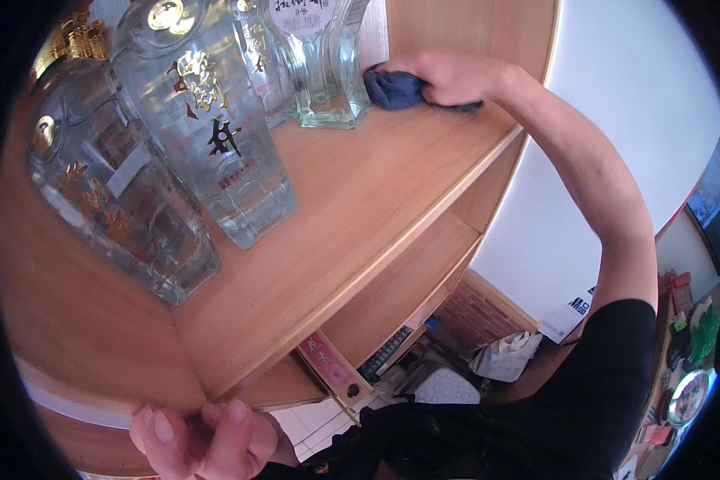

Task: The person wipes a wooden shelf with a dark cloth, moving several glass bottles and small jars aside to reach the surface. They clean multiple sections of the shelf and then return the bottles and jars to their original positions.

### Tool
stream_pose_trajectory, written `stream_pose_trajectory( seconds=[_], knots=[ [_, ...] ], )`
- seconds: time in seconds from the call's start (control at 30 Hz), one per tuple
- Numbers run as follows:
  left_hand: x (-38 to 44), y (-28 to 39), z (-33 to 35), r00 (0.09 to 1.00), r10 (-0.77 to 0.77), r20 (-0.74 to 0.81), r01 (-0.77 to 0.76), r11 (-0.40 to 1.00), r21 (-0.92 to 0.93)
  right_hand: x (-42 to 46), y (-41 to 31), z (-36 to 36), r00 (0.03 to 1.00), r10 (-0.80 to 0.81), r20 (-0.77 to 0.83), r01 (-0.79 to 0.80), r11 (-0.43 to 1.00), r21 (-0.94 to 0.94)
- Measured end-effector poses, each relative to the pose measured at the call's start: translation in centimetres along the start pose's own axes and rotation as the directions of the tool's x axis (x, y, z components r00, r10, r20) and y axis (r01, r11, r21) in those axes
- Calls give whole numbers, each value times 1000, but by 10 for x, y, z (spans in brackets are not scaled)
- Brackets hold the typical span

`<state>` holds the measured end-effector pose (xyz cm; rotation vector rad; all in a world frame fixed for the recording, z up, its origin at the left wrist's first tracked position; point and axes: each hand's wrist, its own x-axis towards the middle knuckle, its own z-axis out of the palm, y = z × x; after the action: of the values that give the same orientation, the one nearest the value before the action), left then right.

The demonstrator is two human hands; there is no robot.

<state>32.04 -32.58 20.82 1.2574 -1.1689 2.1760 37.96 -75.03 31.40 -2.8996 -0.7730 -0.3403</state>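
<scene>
My right hand [456, 78] presses a bunched dark blue cloth [395, 90] onto the wooden shelf board [348, 180], close to its far right end. Just left of the cloth stands a clear glass bottle [330, 78] with a round label. Two large clear glass bottles with gold lettering, one in the middle [216, 138] and one at the left [126, 192], stand on the same board, and another is partly hidden behind them. At the bottom left my left hand [204, 438] is raised below the shelf's front corner, fingers curled, with nothing visible in it.
Below lies a lower shelf [396, 270], with a red box [330, 363] bearing writing and a black keyboard [387, 354] near it. A pale bag [507, 357] and a cushioned seat [447, 387] are on the floor side. A screen [714, 204] hangs at the far right.
</scene>
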Motion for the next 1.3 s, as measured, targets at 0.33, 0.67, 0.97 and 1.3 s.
stream_pose_trajectory(
  seconds=[0.33, 0.67, 0.97, 1.3],
  knots=[
    [7, 25, -20, 945, -241, 219, 272, 955, -119, 61, 83, 2, 961, 271, 47, -227, 877, -423],
    [3, 27, -38, 932, -255, 258, 270, 963, -23, -72, -46, -18, 992, -105, -76, 98, 991, -89],
    [10, 40, -27, 898, -364, 246, 384, 923, -33, 48, 1, -9, 993, 98, 60, -79, 960, -269],
    [5, 30, -38, 929, -274, 250, 289, 957, -21, -49, -42, -21, 987, -155, -32, 146, 969, -197]
  ],
)
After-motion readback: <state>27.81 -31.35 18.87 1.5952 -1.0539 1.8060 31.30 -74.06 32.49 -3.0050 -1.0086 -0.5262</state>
